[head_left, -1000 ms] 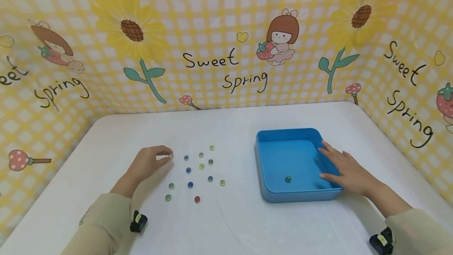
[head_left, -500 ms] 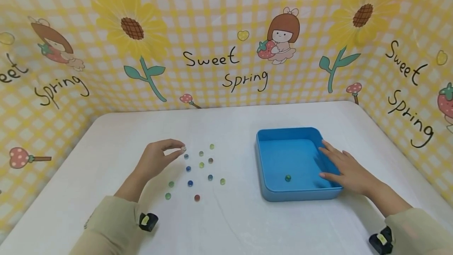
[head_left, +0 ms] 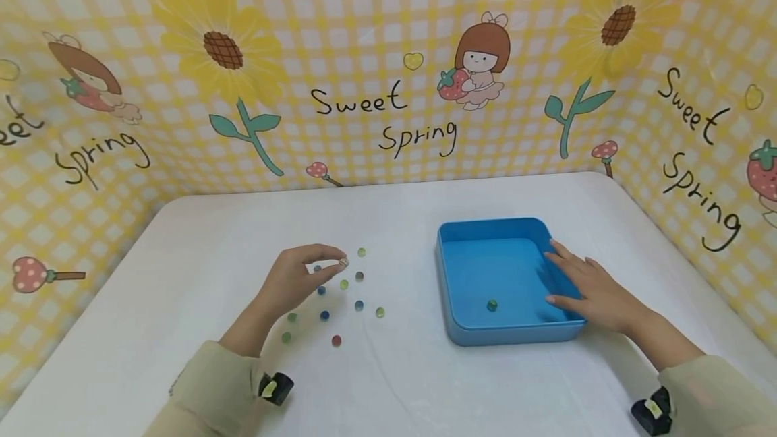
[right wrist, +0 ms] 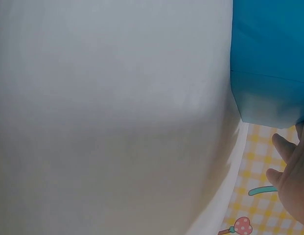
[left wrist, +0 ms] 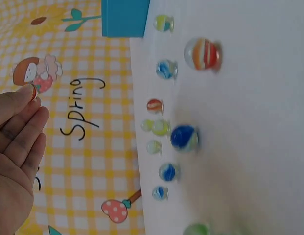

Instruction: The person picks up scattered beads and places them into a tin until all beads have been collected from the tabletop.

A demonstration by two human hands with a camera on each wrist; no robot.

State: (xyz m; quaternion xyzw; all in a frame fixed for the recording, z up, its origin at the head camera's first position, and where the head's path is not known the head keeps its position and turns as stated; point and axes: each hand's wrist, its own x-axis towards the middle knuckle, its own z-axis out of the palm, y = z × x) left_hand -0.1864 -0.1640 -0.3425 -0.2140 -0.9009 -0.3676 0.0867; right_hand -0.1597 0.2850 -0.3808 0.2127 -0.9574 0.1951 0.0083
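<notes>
Between thumb and index finger my left hand [head_left: 300, 280] pinches a small glass marble [head_left: 343, 262], held above the loose marbles; in the left wrist view the held marble [left wrist: 34, 92] shows an orange-red stripe. Under and around that hand lie several marbles: a red one [head_left: 336, 340], a dark blue one [head_left: 324, 315], a yellow-green one [head_left: 380, 312] and others. My right hand [head_left: 601, 292] rests on the right rim of a blue square box [head_left: 446, 288], its fingers spread and fairly straight. Inside the box, near its front, sits one green marble [head_left: 492, 305].
A white cloth [head_left: 413, 383] covers the table. Yellow checked fabric [head_left: 358, 25] with printed flowers stands along the back and both sides. The box's walls rise a little above the table, to the right of the loose marbles.
My left hand has moved to the right across the marbles, carrying the pinched marble toward the box. The right hand has stayed at the box's rim.
</notes>
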